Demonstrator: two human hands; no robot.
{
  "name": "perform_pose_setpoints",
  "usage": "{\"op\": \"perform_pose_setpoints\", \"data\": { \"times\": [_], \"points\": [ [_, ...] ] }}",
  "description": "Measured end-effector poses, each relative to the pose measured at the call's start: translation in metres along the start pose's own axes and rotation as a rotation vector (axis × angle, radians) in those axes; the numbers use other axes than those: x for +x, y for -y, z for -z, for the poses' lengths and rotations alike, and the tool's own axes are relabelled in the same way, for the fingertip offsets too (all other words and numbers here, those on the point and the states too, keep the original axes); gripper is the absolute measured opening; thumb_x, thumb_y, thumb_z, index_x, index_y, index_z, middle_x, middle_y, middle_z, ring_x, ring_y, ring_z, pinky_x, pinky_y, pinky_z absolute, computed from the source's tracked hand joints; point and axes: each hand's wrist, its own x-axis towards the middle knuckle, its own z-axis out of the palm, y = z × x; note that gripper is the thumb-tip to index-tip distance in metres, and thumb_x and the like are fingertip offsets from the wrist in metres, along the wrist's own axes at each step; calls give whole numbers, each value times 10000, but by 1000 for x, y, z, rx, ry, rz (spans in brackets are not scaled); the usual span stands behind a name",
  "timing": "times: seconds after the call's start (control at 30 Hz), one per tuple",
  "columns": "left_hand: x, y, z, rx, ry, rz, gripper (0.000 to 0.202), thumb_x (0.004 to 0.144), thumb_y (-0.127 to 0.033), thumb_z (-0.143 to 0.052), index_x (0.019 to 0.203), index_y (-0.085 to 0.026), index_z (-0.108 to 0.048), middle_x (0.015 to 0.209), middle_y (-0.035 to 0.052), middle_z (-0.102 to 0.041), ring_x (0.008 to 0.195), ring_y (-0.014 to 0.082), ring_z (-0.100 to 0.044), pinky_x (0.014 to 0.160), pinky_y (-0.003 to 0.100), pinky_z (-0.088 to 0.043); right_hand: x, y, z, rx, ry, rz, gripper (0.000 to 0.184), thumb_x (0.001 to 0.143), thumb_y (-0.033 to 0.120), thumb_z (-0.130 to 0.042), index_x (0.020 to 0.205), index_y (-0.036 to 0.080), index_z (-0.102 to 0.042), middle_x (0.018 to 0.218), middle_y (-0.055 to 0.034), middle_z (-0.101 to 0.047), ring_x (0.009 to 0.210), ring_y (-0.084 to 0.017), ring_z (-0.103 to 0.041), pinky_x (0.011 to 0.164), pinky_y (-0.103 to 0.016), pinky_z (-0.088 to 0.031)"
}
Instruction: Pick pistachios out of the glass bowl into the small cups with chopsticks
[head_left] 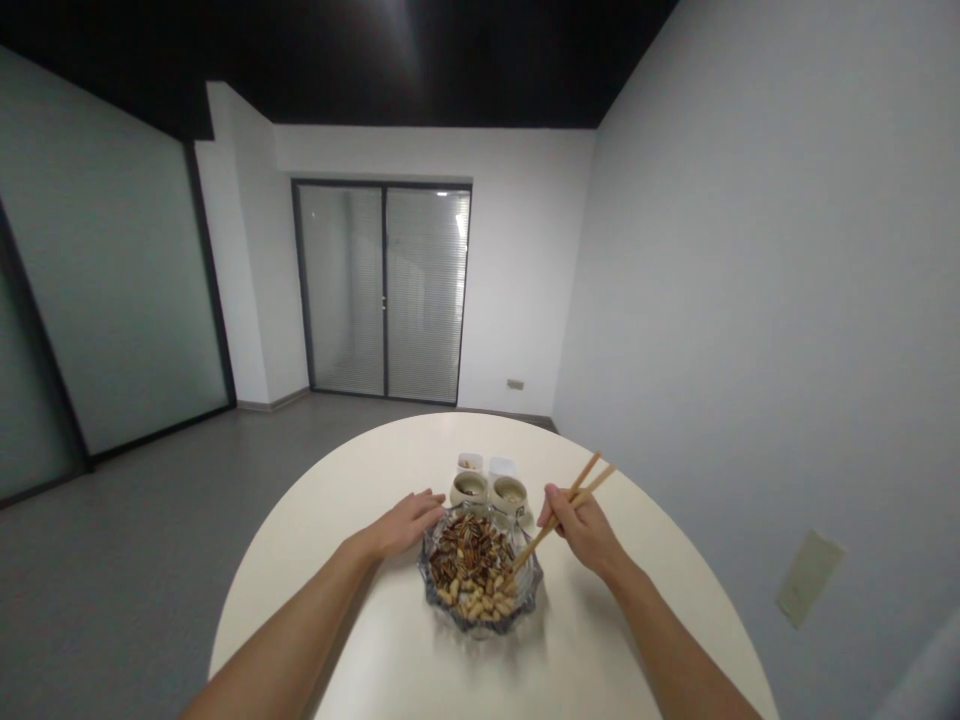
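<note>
My right hand [583, 525] grips a pair of wooden chopsticks [545, 531]. Their tips reach down into a clear glass bowl [531, 590] with a scalloped rim. Inside the bowl lie brown striped seeds [471, 545], and pale peanuts [484, 600] gather on its near side. Whether the tips pinch a nut is too small to tell. At the bowl's left rim, my left hand [409, 522] rests with its fingers stretched out, holding nothing.
Behind the bowl stand two small ceramic cups, a left cup [459, 497] and a right cup [511, 508]. Farther back are two little white dishes [502, 467], the left one with bits in it. Everything stands on a round cream table [360, 640] beside a white wall [750, 300].
</note>
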Motion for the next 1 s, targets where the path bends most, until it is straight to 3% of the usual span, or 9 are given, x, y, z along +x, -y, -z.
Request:
{"op": "perform_pose_setpoints", "data": {
  "times": [0.57,1.0],
  "points": [
    [-1,-5,2,-5,-5,-13,705,988,-772,-417,1361,-256,-721,1601,89,-564,1577,366,-358,1328,539,-183,-1,1,2,-53,87,18,684,977,718,-503,599,193,-723,445,2,-495,437,-127,-429,449,-246,-320],
    [-1,-1,2,2,-2,-29,692,1000,-769,-406,1344,-266,-732,1608,82,-556,1574,391,-357,1326,559,-177,0,-5,2,-61,53,20,666,970,708,-516,611,189,-731,457,7,-483,445,-129,-429,447,-247,-317]
  ]
}}
